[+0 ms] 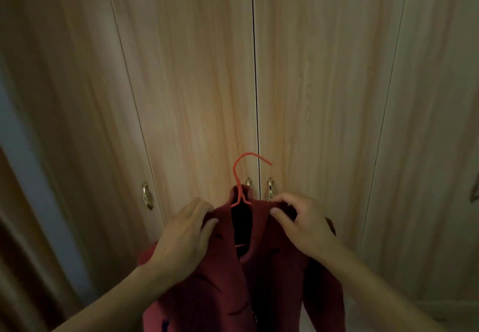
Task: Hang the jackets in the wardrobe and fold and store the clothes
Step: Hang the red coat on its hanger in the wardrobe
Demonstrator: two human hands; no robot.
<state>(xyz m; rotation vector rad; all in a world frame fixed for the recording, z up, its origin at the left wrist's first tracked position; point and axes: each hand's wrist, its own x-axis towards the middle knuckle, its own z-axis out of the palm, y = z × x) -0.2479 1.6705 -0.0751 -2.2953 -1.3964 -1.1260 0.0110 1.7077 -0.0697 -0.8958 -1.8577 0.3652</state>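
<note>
A dark red jacket hangs on a red wire hanger held up in front of the shut wardrobe doors. The hanger's hook sticks up out of the collar, over the gap between the two middle doors. My left hand grips the jacket's left shoulder, thumb on the front of the cloth. My right hand pinches the right shoulder near the collar. The jacket's front is open at the neck, and its lower part runs off the bottom edge.
The wardrobe has several light wood doors, all shut, with small brass handles at about hand height. One more handle sits on the left door. A dark wooden frame stands at the far left.
</note>
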